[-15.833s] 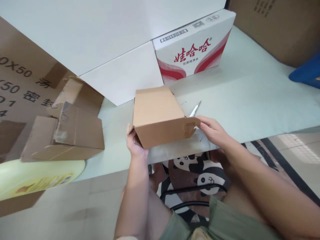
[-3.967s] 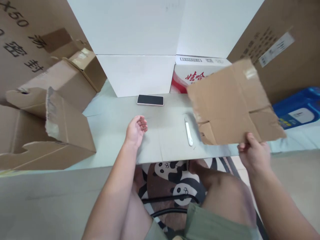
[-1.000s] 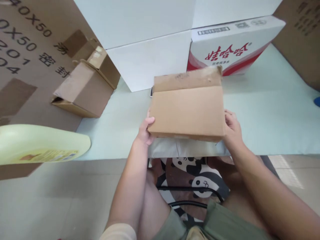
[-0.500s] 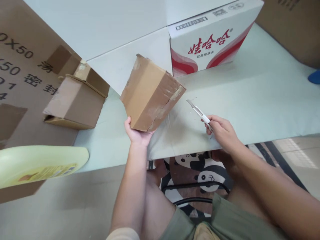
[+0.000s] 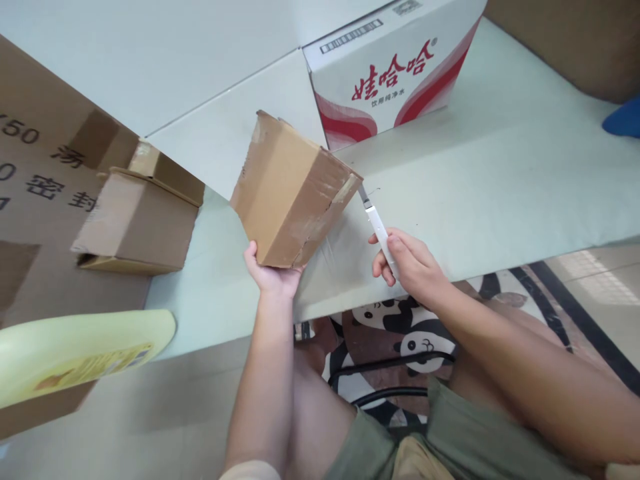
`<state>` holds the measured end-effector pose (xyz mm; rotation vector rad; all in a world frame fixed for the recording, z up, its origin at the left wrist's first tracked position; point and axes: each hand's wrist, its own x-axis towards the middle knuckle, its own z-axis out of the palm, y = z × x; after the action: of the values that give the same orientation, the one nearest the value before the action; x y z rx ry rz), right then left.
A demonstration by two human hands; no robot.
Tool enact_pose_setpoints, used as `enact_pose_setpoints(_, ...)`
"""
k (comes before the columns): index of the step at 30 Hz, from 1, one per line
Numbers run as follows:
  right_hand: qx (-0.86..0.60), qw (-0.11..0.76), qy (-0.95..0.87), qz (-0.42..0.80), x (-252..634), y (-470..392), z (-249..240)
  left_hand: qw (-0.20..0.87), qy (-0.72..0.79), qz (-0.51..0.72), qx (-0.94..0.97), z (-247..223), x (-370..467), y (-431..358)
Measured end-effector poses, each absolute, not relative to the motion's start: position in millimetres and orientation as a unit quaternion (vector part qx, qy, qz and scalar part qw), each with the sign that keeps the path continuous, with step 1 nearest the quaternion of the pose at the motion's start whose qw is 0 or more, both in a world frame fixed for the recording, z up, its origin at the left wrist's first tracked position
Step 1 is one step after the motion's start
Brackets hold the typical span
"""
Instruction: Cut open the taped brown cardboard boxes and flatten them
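A small brown cardboard box (image 5: 285,190) is tilted above the pale green tabletop. My left hand (image 5: 274,275) grips it from below, with the thumb on its near face and the other fingers mostly hidden underneath. Worn clear tape and a ragged seam run along the face on its right. In my right hand (image 5: 413,263) is a white utility knife (image 5: 381,233), its blade out and pointing up and left. The blade tip lies at or very near the box's right corner; whether it touches I cannot tell.
A white and red carton (image 5: 385,87) stands behind, beside a large white panel (image 5: 200,53). More cardboard boxes (image 5: 145,220) sit at left, near a pale yellow bottle (image 5: 85,353). At far right is a blue object (image 5: 623,120). The table's (image 5: 525,180) front edge runs above my lap.
My right hand has brought the knife leftward to the box's right corner and turned it steeper. My left hand holds the box much as before. The whole view has shifted slightly.
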<state>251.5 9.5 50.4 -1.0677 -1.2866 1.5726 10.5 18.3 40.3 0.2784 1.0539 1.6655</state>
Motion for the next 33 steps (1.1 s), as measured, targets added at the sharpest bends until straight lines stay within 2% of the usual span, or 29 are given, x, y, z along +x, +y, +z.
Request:
enact_pose_setpoints(14, -0.401, 0.338, -0.533, 0.664, 236, 4, 43, 0.549, 0.437, 0.701, 0.122, 40, 30, 19)
enact_pose_setpoints(26, -0.403, 0.367, -0.530, 0.650, 225, -1, 42, 0.548, 0.431, 0.705, 0.134, 43, 41, 16)
enact_pose_setpoints(33, -0.447, 0.386, -0.518, 0.619, 219, 0, 41, 0.501, 0.443, 0.719, 0.189, 32, 48, 14)
